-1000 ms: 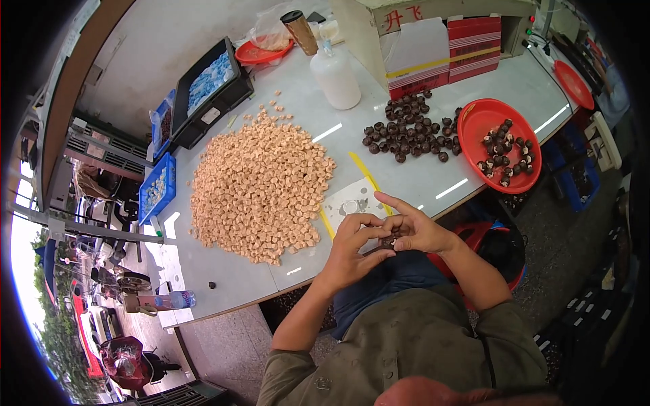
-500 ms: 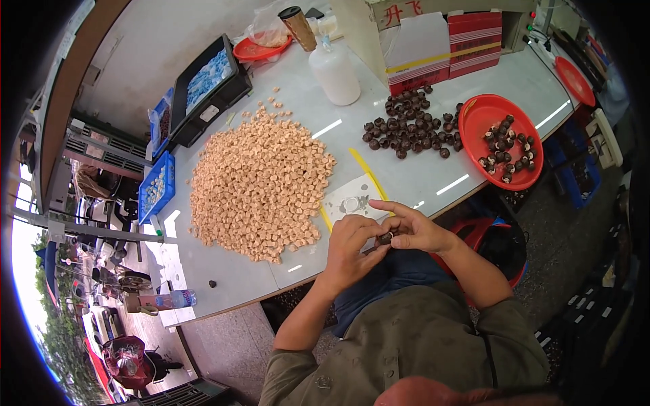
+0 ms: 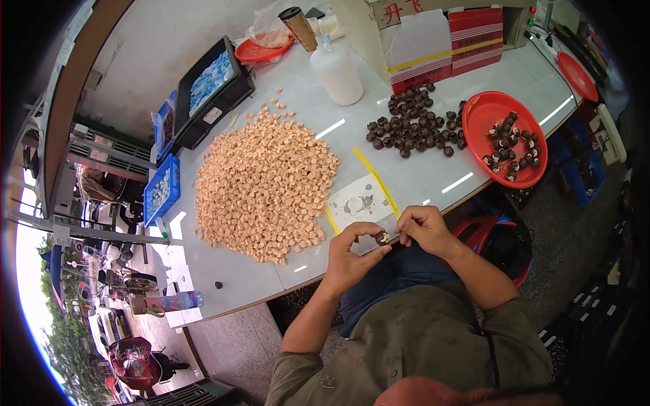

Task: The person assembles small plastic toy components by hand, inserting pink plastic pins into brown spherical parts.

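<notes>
Between the thumb and forefinger of my left hand [image 3: 347,262] sits a small dark-brown round piece [image 3: 383,238] with a pale patch on its side. My right hand [image 3: 429,233] is just to the right of it, thumb and fingertips pinched together; whatever they hold is too small to make out. Both hands are over my lap at the table's front edge. A white sheet with yellow edges [image 3: 351,196] lies just beyond them. To the right, a red round tray [image 3: 484,111] carries similar dark pieces with pale patches.
A large heap of small tan pieces [image 3: 267,186] covers the table's left half. More dark round pieces [image 3: 413,125] lie loose left of the red tray. Behind stand a white bottle [image 3: 336,78], a black bin [image 3: 210,91] and a red box [image 3: 476,40]; a blue tray [image 3: 162,193] sits left.
My right hand has drawn away to the right from the dark piece, and its spread fingers have folded into a pinch. The left hand still holds the piece, its pale patch now showing.
</notes>
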Available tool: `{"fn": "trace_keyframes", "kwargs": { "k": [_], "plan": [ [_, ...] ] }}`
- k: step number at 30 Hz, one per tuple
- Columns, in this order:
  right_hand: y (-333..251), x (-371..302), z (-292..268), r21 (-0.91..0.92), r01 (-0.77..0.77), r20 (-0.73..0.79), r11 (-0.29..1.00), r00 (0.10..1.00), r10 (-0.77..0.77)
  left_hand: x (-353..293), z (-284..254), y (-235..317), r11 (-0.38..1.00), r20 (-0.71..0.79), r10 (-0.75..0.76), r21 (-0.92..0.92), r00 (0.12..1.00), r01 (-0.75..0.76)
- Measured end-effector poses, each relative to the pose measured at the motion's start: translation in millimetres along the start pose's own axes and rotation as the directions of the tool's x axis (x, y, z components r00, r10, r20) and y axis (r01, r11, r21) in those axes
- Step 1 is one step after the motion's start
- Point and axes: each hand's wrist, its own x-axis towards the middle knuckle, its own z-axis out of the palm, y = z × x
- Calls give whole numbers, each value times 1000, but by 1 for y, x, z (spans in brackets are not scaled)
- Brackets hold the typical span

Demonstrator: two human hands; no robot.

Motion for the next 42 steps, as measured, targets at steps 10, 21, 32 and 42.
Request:
{"fn": "trace_keyframes", "kwargs": {
  "k": [10,21,32,42],
  "plan": [
    [-32,3,34,-522,501,94,690,838,-537,-8,-3,-16,893,86,-205,-392,975,222],
    [-29,5,38,-667,581,170,466,727,-665,-16,-6,-25,827,153,-209,-500,966,258],
    [-39,1,40,-679,602,208,420,707,-675,-21,3,-23,774,127,-156,-601,979,202],
    [-36,-14,42,-439,501,81,746,848,-523,-28,11,-18,721,115,-170,-662,979,203]
  ]
}}
